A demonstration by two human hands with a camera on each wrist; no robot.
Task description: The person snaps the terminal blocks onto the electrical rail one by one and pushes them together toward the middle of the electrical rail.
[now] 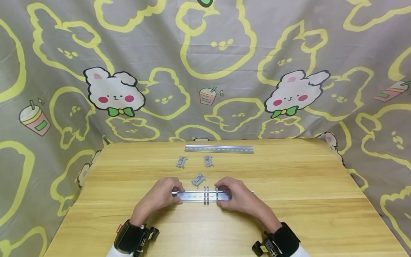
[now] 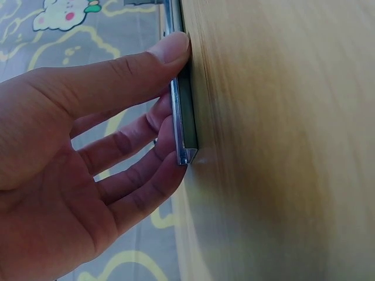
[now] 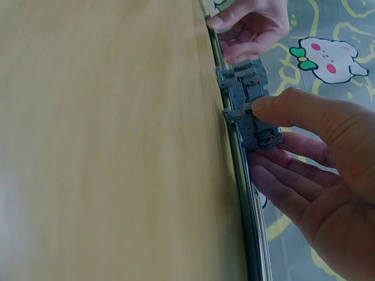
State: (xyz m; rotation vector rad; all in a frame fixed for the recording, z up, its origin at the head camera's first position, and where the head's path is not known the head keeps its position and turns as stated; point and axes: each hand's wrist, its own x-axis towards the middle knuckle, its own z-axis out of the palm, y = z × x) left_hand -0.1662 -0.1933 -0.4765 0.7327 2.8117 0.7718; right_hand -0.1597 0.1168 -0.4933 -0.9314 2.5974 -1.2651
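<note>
A slotted metal DIN rail [image 1: 192, 196] lies lengthwise from left to right near the middle of the table. My left hand [image 1: 165, 192] grips its left end, thumb on the near edge and fingers behind, as the left wrist view shows. Two thin grey terminal blocks [image 1: 206, 195] sit side by side across the rail. Just right of them stands another grey terminal block [image 1: 217, 194], also across the rail. My right hand [image 1: 236, 194] pinches this one between thumb and fingers. In the right wrist view, the thumb presses on the near face of the grey block [image 3: 252, 132].
Three loose grey terminal blocks lie beyond the rail: one close behind it [image 1: 198, 180], one farther left [image 1: 181, 162], one farther right [image 1: 208, 161]. A second DIN rail [image 1: 219, 149] lies near the back edge. A patterned curtain [image 1: 224, 107] surrounds the wooden table [image 1: 305, 178].
</note>
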